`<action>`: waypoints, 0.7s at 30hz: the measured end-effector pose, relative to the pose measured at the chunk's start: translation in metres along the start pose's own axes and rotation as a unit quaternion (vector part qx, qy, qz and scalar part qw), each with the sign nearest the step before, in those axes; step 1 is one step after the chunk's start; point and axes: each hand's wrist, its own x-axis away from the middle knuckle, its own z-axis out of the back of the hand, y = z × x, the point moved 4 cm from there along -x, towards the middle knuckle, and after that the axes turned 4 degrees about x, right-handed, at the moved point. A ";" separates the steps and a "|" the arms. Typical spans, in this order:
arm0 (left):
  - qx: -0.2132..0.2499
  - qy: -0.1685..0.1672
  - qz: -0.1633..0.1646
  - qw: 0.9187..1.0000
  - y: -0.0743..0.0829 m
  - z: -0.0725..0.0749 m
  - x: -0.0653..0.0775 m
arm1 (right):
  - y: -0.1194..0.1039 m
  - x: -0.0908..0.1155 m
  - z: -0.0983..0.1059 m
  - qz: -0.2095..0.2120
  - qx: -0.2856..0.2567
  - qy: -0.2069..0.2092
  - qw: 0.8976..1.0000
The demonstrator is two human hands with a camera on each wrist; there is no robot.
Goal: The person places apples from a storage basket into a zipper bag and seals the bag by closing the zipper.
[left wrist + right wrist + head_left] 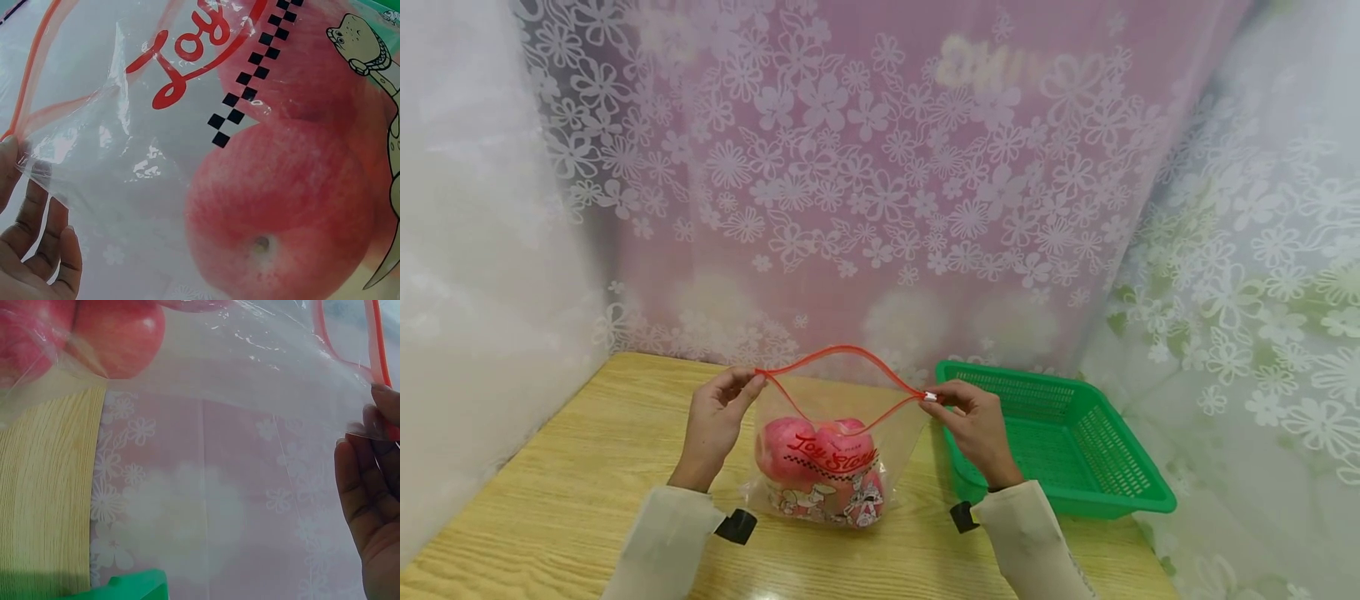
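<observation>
A clear zip bag (910, 433) with a red zip rim and "Toy Story" print stands on the table, its mouth spread apart. Inside it lie several red apples (786, 446), also seen through the plastic in the left wrist view as a large apple (281, 206). My left hand (718, 417) pinches the left end of the rim between thumb and fingers. At the other end, my right hand (973, 421) pinches the rim's corner beside a small white slider (930, 397). In the right wrist view, the fingers (356, 487) below the pinch are partly extended.
A green plastic basket (1052, 492) with perforated walls stands on the right of the wooden table (580, 467), just beyond my right hand. Flower-patterned curtains (880, 208) hang behind and on both sides of the table.
</observation>
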 end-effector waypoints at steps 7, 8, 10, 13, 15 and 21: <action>-0.009 -0.009 0.000 1.000 0.001 -0.001 0.000 | -0.007 0.002 0.001 -0.001 0.004 -0.005 1.000; -0.010 -0.011 -0.001 1.000 0.000 -0.001 0.001 | -0.011 0.003 0.001 0.000 0.005 -0.006 1.000; -0.007 -0.012 -0.001 1.000 0.000 -0.001 0.002 | -0.021 0.005 0.003 0.003 0.013 -0.008 1.000; 0.002 -0.014 -0.003 1.000 0.000 -0.001 0.002 | -0.037 0.007 0.005 0.010 0.021 -0.011 1.000; 0.010 -0.014 -0.004 1.000 0.000 -0.001 0.002 | -0.040 0.008 0.006 0.014 0.024 -0.009 1.000; 0.004 -0.007 -0.003 1.000 0.004 0.000 0.005 | -0.019 0.013 0.005 0.003 0.022 0.000 1.000</action>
